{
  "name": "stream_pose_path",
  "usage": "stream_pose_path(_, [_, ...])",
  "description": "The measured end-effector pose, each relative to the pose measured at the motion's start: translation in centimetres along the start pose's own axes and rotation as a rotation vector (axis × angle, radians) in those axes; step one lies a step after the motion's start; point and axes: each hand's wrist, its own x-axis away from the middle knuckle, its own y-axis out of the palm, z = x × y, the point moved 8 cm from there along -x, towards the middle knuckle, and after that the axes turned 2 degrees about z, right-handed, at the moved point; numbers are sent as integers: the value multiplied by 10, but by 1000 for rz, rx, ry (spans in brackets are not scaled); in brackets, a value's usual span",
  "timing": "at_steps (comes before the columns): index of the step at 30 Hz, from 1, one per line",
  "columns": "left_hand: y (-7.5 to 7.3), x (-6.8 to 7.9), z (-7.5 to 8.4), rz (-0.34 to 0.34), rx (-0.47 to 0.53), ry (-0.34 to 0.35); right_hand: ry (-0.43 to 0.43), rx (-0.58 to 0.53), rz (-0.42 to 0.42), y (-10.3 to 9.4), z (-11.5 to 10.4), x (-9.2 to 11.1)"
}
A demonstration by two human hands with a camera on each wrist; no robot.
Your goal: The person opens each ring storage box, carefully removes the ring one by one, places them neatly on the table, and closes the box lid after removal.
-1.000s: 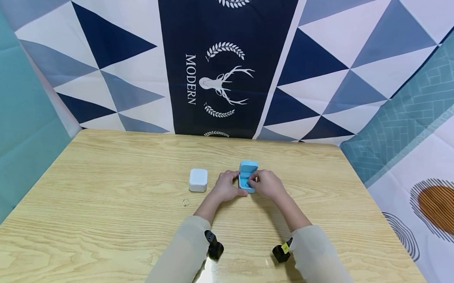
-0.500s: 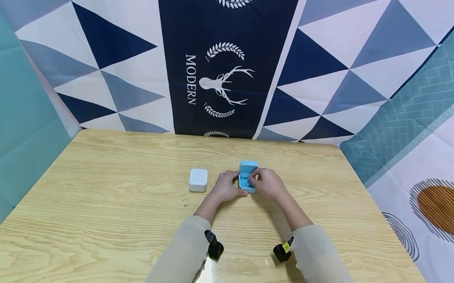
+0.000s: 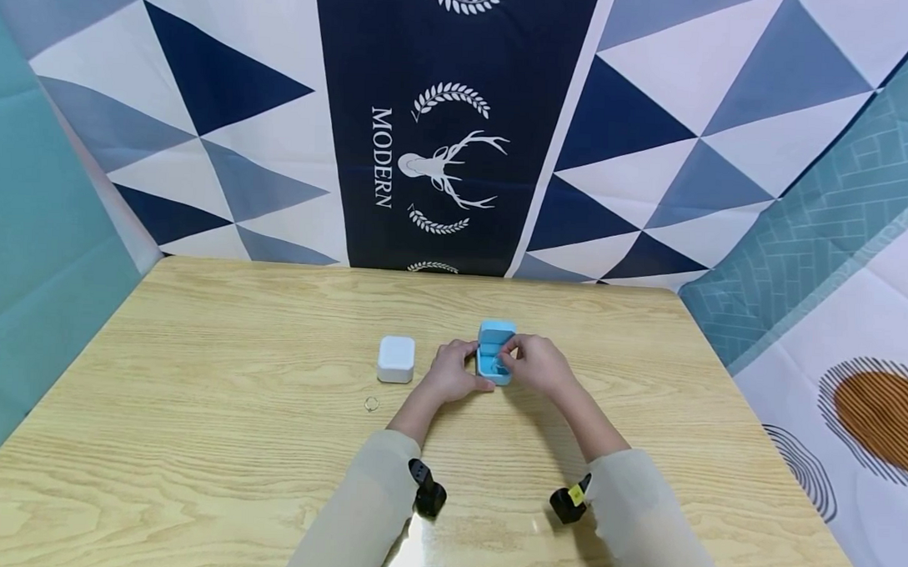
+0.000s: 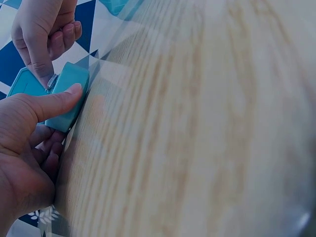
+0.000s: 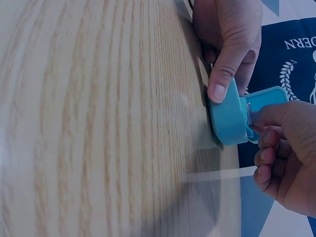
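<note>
A light blue ring box (image 3: 497, 329) stands on the table with its lid raised. My left hand (image 3: 451, 373) holds it, thumb on the front wall (image 4: 64, 116) and fingers around the side. My right hand (image 3: 539, 366) reaches into the box from the right, thumb and forefinger pinching a silver ring (image 5: 249, 113) with a row of small sparkling stones. In the left wrist view this ring (image 4: 52, 81) shows just above the base's edge; its lower part is hidden, so I cannot tell whether it still sits in the slot.
A closed white box (image 3: 396, 360) stands left of my left hand. A second thin ring (image 3: 370, 409) lies on the wooden table (image 3: 231, 442) in front of it. Patterned cloth (image 3: 459, 150) hangs behind the table's far edge.
My right hand has shifted very slightly up and right, its fingertips rising a little in the box. The left hand and the box stay put.
</note>
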Motion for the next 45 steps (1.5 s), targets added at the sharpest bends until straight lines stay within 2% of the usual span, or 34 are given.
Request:
stream_pose_path(25, [0,1,0,-6,-1,-18,-31,-14,-8,-3,2,6])
stream_pose_path(45, [-1,1,1,-5,1,-10,-21,-15,-23,-2,2,11])
